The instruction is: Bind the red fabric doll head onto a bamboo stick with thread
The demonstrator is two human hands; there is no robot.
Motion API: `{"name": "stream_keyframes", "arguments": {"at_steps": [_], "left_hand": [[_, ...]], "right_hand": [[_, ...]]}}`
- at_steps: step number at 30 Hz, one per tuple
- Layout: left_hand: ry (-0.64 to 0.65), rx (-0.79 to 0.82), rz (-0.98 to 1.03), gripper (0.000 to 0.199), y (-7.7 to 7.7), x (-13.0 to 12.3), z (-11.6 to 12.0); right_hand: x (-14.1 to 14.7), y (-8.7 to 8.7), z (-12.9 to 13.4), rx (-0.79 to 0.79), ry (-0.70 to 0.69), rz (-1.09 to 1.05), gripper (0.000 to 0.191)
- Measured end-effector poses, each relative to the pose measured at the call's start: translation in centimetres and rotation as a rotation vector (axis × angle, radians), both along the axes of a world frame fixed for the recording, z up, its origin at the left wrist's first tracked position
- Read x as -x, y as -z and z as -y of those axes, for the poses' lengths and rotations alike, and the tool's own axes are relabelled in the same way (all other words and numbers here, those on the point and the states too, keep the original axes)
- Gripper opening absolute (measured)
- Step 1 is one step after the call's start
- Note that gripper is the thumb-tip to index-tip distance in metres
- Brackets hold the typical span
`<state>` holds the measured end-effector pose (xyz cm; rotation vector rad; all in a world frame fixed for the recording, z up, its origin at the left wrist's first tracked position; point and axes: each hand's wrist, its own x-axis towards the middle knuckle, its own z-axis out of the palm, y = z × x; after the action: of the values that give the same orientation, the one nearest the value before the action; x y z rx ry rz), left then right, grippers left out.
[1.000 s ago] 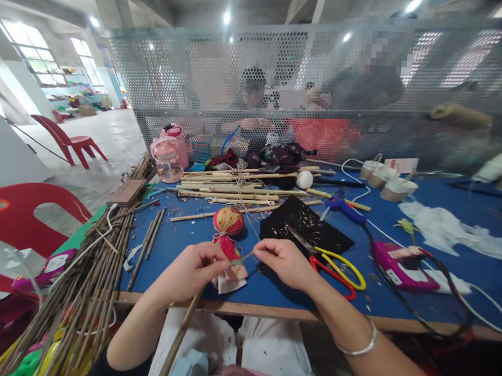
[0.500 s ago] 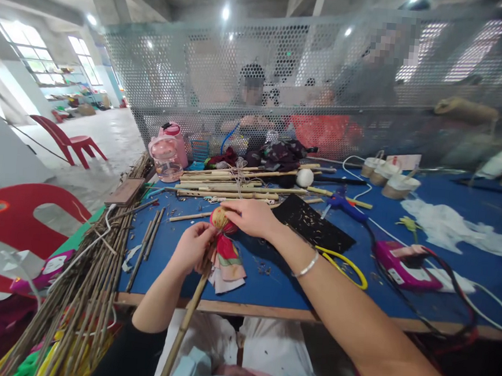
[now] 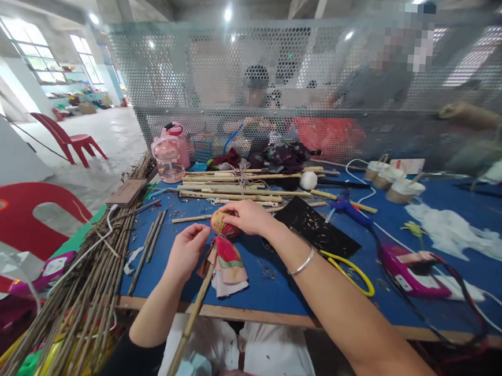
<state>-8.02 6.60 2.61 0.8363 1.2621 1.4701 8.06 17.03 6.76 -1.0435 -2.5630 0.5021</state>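
Note:
My right hand (image 3: 248, 217) grips the top of a round, cloth-wrapped head (image 3: 218, 222) in red and yellow. Below its tied neck, a skirt of patterned red, green and pale pink cloth (image 3: 227, 267) flares out over the blue table. From under the cloth a bamboo stick (image 3: 188, 328) slants down past the table edge toward my lap. Just left of the wrapped head, my left hand (image 3: 186, 251) is closed in a pinch, apart from the cloth. Whatever its fingertips hold is too small to make out.
Bamboo sticks (image 3: 233, 190) lie across the back of the blue table (image 3: 277, 294). To the right are a black sheet (image 3: 317, 227), a blue glue gun (image 3: 351, 210), a yellow loop (image 3: 356, 280) and a purple power strip (image 3: 413, 273) with cables. A bundle of thin sticks (image 3: 91, 280) flanks the left edge.
My left hand has come away from the neck of the cloth bundle, moving slightly left. My right hand stays on top of the wrapped head. The view has shifted slightly.

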Motion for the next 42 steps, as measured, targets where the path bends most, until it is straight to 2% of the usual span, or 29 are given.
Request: {"name": "stream_keyframes", "arguments": {"at_steps": [2,5,7,9,13,16,19,21,24,26,30,34,36,39,42], "left_hand": [[-0.069,-0.035,-0.249,0.022,0.1,0.4,0.1],[-0.177,-0.064,-0.648,0.025,0.2,1.0,-0.1],[-0.195,-0.076,-0.743,0.027,0.2,1.3,-0.3],[-0.205,-0.122,-0.733,0.025,-0.1,1.5,-0.5],[-0.197,-0.226,-0.536,0.02,-1.2,1.1,-0.9],[-0.129,-0.232,-0.438,0.02,-2.0,0.7,-1.0],[-0.115,-0.237,-0.433,0.017,-2.6,0.2,-0.9],[-0.102,-0.254,-0.489,0.016,-2.7,0.1,-0.9],[-0.07,-0.278,-0.613,0.014,-2.9,-0.1,-1.0],[-0.076,-0.29,-0.664,0.014,-3.0,-0.3,-1.1],[-0.083,-0.325,-0.664,0.019,-3.3,-1.0,-1.3],[-0.088,-0.34,-0.611,0.018,-3.4,-1.5,-1.8],[-0.089,-0.327,-0.557,0.018,-3.2,-1.6,-2.2],[-0.108,-0.31,-0.456,0.019,-2.7,-1.2,-2.9],[-0.128,-0.3,-0.405,0.017,-2.3,-0.7,-3.4]], "right_hand": [[0.0,0.1,0.0,0.009,0.008,-0.01,0.03],[-0.1,0.1,0.0,0.018,0.011,-0.011,0.029],[-0.1,0.0,0.1,0.02,0.017,-0.001,0.029],[-0.1,-0.1,0.3,0.02,0.026,0.007,0.029],[-0.1,0.0,0.6,0.018,0.023,-0.022,0.028],[-0.2,0.3,0.9,0.028,0.025,-0.061,0.029],[-0.4,0.3,1.1,0.062,0.038,-0.107,0.028],[-0.5,-0.1,1.1,0.183,0.059,-0.188,0.029],[-0.7,-1.1,1.1,0.481,0.105,-0.444,0.026],[-0.6,-1.7,1.1,0.569,0.116,-0.614,0.022],[0.4,-1.5,1.9,0.534,0.028,-0.694,0.017],[1.0,-0.5,3.0,0.667,-0.125,-0.62,0.023],[1.1,-0.2,3.1,0.683,-0.118,-0.619,0.021],[1.0,-0.3,2.6,0.614,-0.033,-0.649,0.011],[0.4,-1.0,2.0,0.505,0.016,-0.581,0.023]]}}
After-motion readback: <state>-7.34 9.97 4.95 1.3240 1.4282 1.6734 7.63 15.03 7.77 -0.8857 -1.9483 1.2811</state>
